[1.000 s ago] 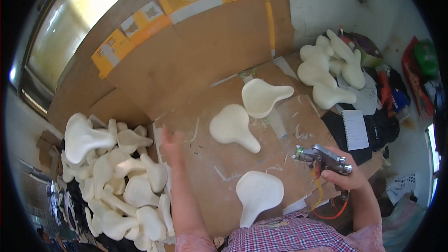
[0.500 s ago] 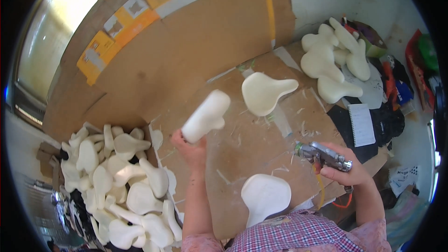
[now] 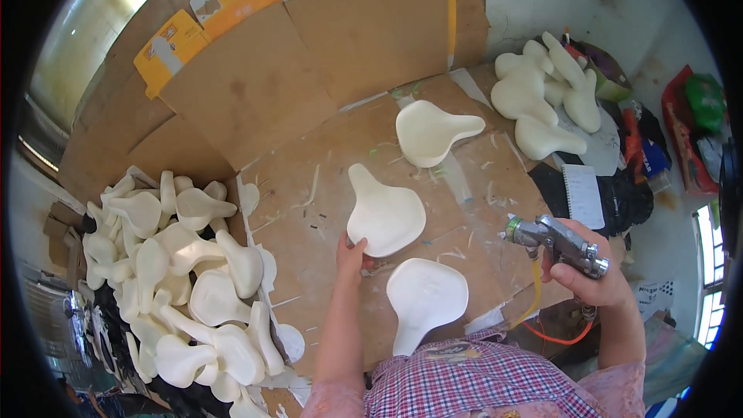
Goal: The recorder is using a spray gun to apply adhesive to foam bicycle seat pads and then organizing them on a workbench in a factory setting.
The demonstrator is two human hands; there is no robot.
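A white foam saddle pad (image 3: 389,215) lies on the cardboard table top with its narrow nose pointing away and left. At its near left edge my left hand (image 3: 352,254) is closed, thumb on top and the other fingers partly hidden. My right hand (image 3: 588,275) grips a metal spray gun (image 3: 551,240) by its handle, nozzle facing left, above the table's right side. Close to my apron rests another white saddle pad (image 3: 428,292), nose toward me. Farther off sits a cream saddle pad (image 3: 431,134) with its nose to the right.
Many cream saddle pads fill a heap (image 3: 193,279) on the left. Several more are stacked (image 3: 534,97) at the far right, near a spiral notebook (image 3: 582,195). A cardboard screen (image 3: 255,77) stands behind the table. An orange hose (image 3: 553,336) hangs below the spray gun.
My left hand has lowered the saddle pad from a tilted, raised position onto the table, nose now pointing away. The spray gun stays in my right hand. The view has shifted slightly.
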